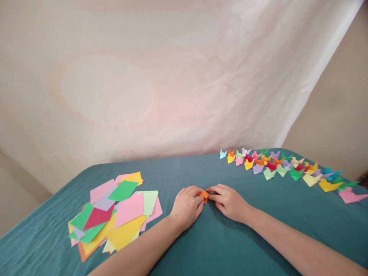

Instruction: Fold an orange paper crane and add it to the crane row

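Note:
A small folded piece of orange paper [204, 194] is between my two hands at the middle of the table. On its left side, my left hand [188, 205] is closed on it, fingers curled over the edge. My right hand [228, 201] pinches the right side of the paper with thumb and fingertips. Parts of the paper are hidden under the fingers, so its full folded shape cannot be made out.
Loose sheets of coloured paper [129, 211] lie in an overlapping pile to the left. Several rows of folded paper birds [269, 173] stand at the back right. A dark green cloth [172, 176] covers the table; a pale hanging sheet [178, 88] is behind it.

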A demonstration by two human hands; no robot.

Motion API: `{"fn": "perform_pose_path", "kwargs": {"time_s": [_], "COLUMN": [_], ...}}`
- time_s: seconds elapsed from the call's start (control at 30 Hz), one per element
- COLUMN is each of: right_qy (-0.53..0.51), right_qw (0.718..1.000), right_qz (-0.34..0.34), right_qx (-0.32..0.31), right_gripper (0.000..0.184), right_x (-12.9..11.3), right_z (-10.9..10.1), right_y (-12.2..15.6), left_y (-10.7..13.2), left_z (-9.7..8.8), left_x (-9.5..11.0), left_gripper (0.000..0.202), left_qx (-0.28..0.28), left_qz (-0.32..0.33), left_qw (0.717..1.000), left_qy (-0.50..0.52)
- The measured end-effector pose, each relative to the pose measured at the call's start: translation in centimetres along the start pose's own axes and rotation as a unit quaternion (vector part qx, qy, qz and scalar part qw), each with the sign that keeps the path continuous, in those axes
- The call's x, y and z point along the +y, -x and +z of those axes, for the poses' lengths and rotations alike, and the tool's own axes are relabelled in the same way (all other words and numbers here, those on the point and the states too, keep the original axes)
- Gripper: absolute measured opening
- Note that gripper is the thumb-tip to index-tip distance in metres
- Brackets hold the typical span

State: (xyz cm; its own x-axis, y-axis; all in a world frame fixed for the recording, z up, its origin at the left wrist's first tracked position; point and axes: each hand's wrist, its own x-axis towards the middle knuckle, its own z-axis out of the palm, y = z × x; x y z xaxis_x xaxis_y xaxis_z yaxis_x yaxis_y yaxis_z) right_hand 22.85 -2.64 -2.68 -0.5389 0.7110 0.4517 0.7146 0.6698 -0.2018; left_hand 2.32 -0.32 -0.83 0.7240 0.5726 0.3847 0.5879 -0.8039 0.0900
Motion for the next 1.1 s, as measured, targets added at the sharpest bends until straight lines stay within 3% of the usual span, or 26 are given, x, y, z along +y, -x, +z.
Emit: {"fn": "perform_pose_path", "kwargs": {"time_s": [0.13, 0.27, 0.43, 0.9, 1.1], "right_qy": [-0.068, -0.175, -0.273, -0.308, -0.323], "right_qw": [0.997, 0.972, 0.932, 0.918, 0.910], "right_qz": [0.028, 0.127, 0.228, 0.249, 0.258], "right_qx": [0.033, 0.089, 0.074, 0.028, 0.024], "right_gripper": [0.035, 0.027, 0.018, 0.020, 0.020], "right_x": [0.2, 0.8, 1.2, 1.1, 1.1], "right_z": [0.3, 0.8, 0.9, 0.4, 0.5], "right_y": [0.0, -0.2, -0.6, -1.4, -1.4], "left_y": [0.0, -0.1, -0.1, -0.2, -0.2], "left_z": [0.0, -0.1, 0.1, 0.1, 0.5], "left_x": [0.1, 0.0, 0.0, -0.1, -0.5], "left_gripper": [0.016, 0.016, 0.019, 0.025, 0.019], "left_qx": [-0.002, -0.009, -0.007, 0.029, 0.029], "left_qz": [0.002, -0.002, -0.011, -0.021, -0.032], "left_qw": [1.000, 1.000, 1.000, 0.999, 0.999], "left_qy": [0.002, 0.002, 0.006, 0.023, 0.028]}}
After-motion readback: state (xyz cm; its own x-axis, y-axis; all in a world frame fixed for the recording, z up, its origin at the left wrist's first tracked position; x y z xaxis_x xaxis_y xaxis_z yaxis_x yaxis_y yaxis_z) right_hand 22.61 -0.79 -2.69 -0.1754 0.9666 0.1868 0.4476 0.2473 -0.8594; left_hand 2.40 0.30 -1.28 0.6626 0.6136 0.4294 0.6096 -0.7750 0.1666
